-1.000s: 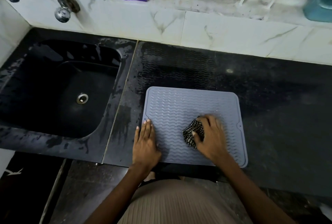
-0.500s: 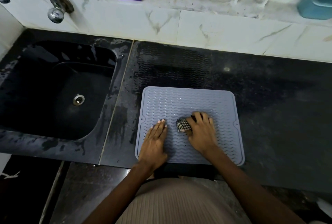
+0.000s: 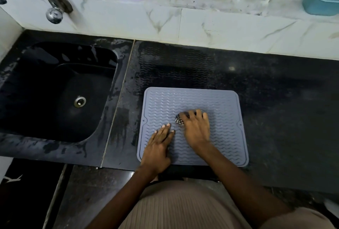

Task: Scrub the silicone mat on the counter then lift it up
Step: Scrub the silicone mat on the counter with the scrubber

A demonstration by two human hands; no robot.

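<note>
The mat [image 3: 216, 104] lies flat on the worktop [image 3: 284, 100] at its near edge, just right of the sink [image 3: 55, 91], long axis left to right, directly under both hands. The left hand [image 3: 157, 146] presses flat and unclenched on the near-left part. The right hand [image 3: 196, 127] is curled over a checked scrubber [image 3: 178, 119] at the centre; I judge scrubbing is under way and the left hand is nearer an edge for lifting.

A dark, wet stone counter [image 3: 275, 100] carries a grey silicone mat [image 3: 220, 104] lying flat near its front edge.
</note>
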